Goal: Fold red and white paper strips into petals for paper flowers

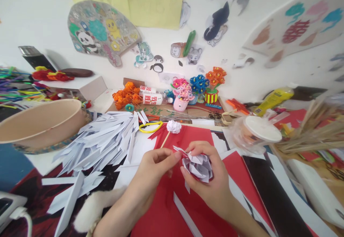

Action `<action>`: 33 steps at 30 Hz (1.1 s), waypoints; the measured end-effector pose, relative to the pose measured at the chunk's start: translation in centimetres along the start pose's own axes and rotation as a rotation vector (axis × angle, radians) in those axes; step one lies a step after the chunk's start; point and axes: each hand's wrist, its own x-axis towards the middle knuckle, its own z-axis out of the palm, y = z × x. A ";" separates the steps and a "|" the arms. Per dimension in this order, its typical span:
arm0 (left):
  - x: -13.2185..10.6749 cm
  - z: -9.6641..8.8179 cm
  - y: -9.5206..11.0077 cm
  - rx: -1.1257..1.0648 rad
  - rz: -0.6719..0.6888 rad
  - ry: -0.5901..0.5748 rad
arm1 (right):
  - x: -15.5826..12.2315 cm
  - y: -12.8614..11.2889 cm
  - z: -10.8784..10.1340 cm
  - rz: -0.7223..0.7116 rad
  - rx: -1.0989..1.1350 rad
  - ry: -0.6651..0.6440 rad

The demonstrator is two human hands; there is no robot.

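A white folded-paper ball (198, 167) of pleated strips rests in my right hand (212, 172), whose fingers curl around it. My left hand (158, 163) pinches a thin paper end at the ball's upper left, with thumb and forefinger together. Beneath both hands lies a red sheet of paper (172, 204), and a loose white paper strip (185, 212) sits on it below the ball. Just beyond my hands is a smaller white paper ball (174, 126) on a thin wooden stick (165, 140).
A large heap of white paper strips (104, 140) spreads at left, beside a beige bowl (43, 122). Yellow-handled scissors (150, 126) lie behind. At right stand a white-lidded tub (262, 129) and a black flat panel (276, 194). Small flower pots (180, 104) line the back.
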 end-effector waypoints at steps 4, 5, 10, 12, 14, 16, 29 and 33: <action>0.0 0.0 0.0 -0.035 -0.015 0.006 | 0.1 0.0 -0.1 -0.047 -0.025 -0.011; 0.0 0.1 0.0 -0.045 -0.019 0.012 | 0.2 0.0 -0.1 -0.062 -0.033 -0.013; -0.2 0.2 0.3 -0.072 -0.017 -0.013 | 0.2 0.1 -0.1 -0.089 -0.046 -0.015; -0.4 0.2 0.4 -0.080 0.025 -0.015 | 0.2 0.1 0.0 -0.075 -0.028 -0.014; -0.5 0.3 0.5 -0.090 0.062 -0.018 | 0.1 0.1 0.0 -0.061 -0.009 -0.015; -0.7 0.4 0.6 -0.087 0.075 -0.018 | 0.0 0.0 0.1 -0.041 0.003 -0.013; 0.1 -0.1 0.1 0.026 0.024 0.007 | 0.5 0.0 -0.4 -0.062 -0.026 -0.102; 0.0 -0.4 0.5 0.047 -0.021 -0.018 | 0.5 0.3 -0.5 -0.087 -0.057 -0.123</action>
